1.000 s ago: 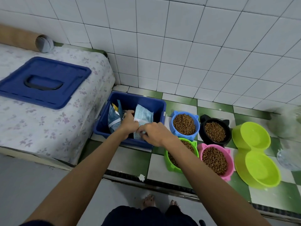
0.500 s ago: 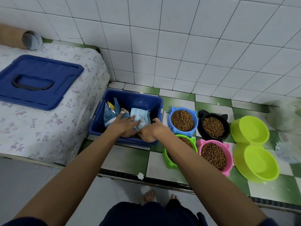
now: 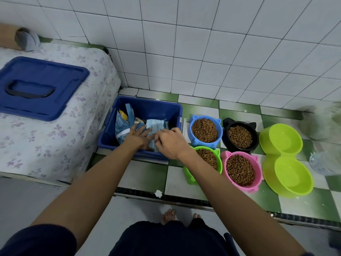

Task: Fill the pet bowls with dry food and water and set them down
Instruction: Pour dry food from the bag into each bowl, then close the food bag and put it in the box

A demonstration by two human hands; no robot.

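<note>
A blue storage bin [image 3: 110, 133] on the green-and-white tiled floor holds a light blue dry food bag [image 3: 156, 124]. My left hand [image 3: 137, 136] lies flat on the bag with straight fingers. My right hand [image 3: 170, 142] is over the bin's right side, fingers curled and pinching the bag's folded top. To the right stand four cat-eared bowls full of kibble: blue [image 3: 204, 130], black [image 3: 239, 137], green [image 3: 209, 157], partly hidden by my right forearm, and pink [image 3: 240, 169]. A lime double bowl [image 3: 286, 159] sits empty beside them.
The bin's blue lid [image 3: 38, 87] lies on a floral-covered platform [image 3: 55, 137] at left. A clear container [image 3: 324, 163] and a blurred white shape are at the far right. White tiled wall behind. My bare feet [image 3: 168, 216] stand behind a floor rail.
Both hands have pushed the bag lower into the bin. My left hand has flattened out on it. My right hand stays at the bag's folded top.
</note>
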